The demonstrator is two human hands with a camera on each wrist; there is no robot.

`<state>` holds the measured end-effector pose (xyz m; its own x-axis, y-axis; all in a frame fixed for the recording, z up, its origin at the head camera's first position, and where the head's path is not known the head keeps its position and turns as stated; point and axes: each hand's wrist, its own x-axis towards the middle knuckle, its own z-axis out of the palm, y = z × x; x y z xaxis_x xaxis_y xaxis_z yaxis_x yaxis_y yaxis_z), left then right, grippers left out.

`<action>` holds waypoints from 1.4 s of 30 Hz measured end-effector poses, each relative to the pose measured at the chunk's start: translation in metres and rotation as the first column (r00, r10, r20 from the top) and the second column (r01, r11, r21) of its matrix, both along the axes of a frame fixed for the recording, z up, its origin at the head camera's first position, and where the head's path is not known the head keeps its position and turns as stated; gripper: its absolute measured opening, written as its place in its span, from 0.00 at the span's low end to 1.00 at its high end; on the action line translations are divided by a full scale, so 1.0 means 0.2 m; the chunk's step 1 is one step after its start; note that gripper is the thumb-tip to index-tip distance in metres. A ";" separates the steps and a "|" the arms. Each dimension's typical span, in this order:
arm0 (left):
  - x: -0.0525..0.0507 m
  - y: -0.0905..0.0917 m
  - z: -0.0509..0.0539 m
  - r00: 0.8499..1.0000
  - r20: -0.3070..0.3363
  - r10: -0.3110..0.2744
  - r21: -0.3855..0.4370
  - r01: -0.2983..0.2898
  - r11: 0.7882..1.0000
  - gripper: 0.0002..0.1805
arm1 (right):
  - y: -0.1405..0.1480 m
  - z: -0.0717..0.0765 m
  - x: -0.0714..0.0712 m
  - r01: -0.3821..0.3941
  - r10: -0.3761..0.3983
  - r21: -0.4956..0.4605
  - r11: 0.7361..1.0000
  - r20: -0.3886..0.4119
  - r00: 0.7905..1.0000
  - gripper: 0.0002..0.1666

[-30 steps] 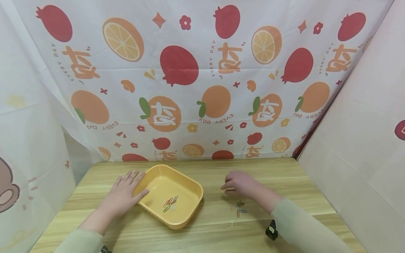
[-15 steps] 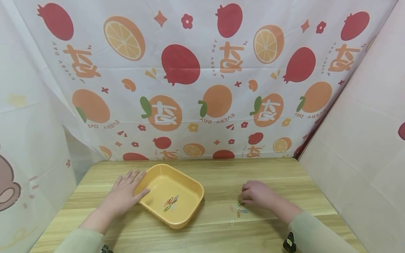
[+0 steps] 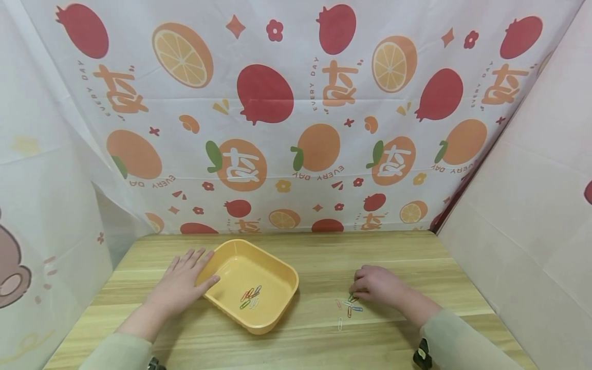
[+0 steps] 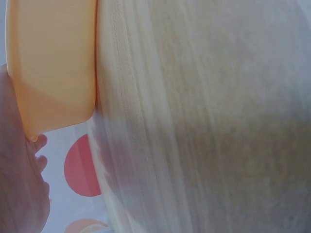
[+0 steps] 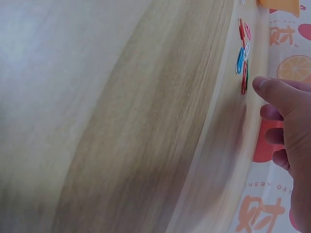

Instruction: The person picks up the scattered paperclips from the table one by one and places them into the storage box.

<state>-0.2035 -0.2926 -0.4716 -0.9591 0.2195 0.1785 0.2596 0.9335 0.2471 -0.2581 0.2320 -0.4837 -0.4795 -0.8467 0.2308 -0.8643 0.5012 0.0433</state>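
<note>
My left hand (image 3: pixel 178 288) lies with spread, fairly straight fingers on the left rim of the yellow tray (image 3: pixel 273 264); the left wrist view has this hand (image 4: pixel 22 179) beside the tray's outer wall (image 4: pixel 53 63). Several paper clips (image 3: pixel 250 294) lie inside the tray. To its right, my right hand (image 3: pixel 379 285) is low over the table with bent fingers, its fingertips at a green paper clip (image 3: pixel 351 297) in a small loose group. In the right wrist view the thumb of this hand (image 5: pixel 291 116) is close to the green clip (image 5: pixel 247 75); whether it is pinched cannot be seen.
Beside the green clip lie a blue clip (image 3: pixel 357 309), a red clip (image 3: pixel 349 312) and a pink clip (image 3: pixel 338 303). A white clip (image 3: pixel 340 324) lies nearer the front. A fruit-print cloth (image 3: pixel 287 154) hangs behind the wooden table (image 3: pixel 319 257).
My right hand has moved to the right and slightly forward toward the viewer, down to the loose clips, and its fingers have drawn together. My left hand stays on the tray.
</note>
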 end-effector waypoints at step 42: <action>0.01 0.00 0.02 1.000 0.015 0.000 0.011 0.000 1.000 0.44 | -0.02 0.01 -0.03 -0.013 0.013 0.007 1.000 0.035 0.999 0.03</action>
<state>-0.2007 -0.2917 -0.4679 -0.9617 0.2176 0.1668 0.2559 0.9306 0.2616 -0.2637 0.2275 -0.4821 -0.4759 -0.8545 0.2080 -0.8718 0.4895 0.0165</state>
